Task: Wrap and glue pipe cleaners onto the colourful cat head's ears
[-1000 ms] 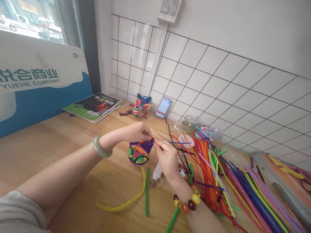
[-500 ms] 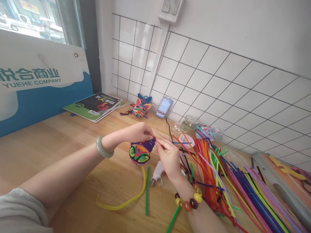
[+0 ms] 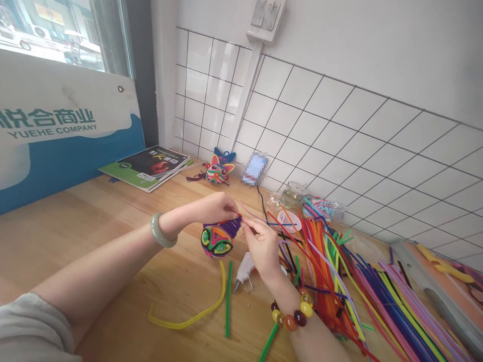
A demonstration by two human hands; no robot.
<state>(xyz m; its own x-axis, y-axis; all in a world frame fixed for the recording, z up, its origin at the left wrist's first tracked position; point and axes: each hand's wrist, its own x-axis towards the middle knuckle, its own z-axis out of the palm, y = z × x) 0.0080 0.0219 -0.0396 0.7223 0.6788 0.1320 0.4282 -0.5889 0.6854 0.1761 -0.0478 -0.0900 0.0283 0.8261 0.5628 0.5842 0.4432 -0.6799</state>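
My left hand (image 3: 216, 206), with a pale green bangle at the wrist, is closed over the top of a multicoloured pipe-cleaner ball (image 3: 217, 239) held just above the wooden table (image 3: 94, 226). My right hand (image 3: 262, 245), with a beaded bracelet at the wrist, pinches a thin pipe cleaner (image 3: 251, 213) at the ball's upper right edge. The ball shows green, orange and purple coils. Both hands meet at its top.
A big heap of coloured pipe cleaners (image 3: 362, 286) spreads to the right. A glue gun (image 3: 243, 269), a yellow strand (image 3: 196, 314) and green strands (image 3: 228, 296) lie below the hands. A finished pipe-cleaner figure (image 3: 218, 171), booklets (image 3: 151, 166), a phone (image 3: 254, 168) and small jars (image 3: 292, 193) stand along the tiled wall.
The hands and ball have stayed nearly in place; the ball has turned slightly and the camera view has shifted a little.
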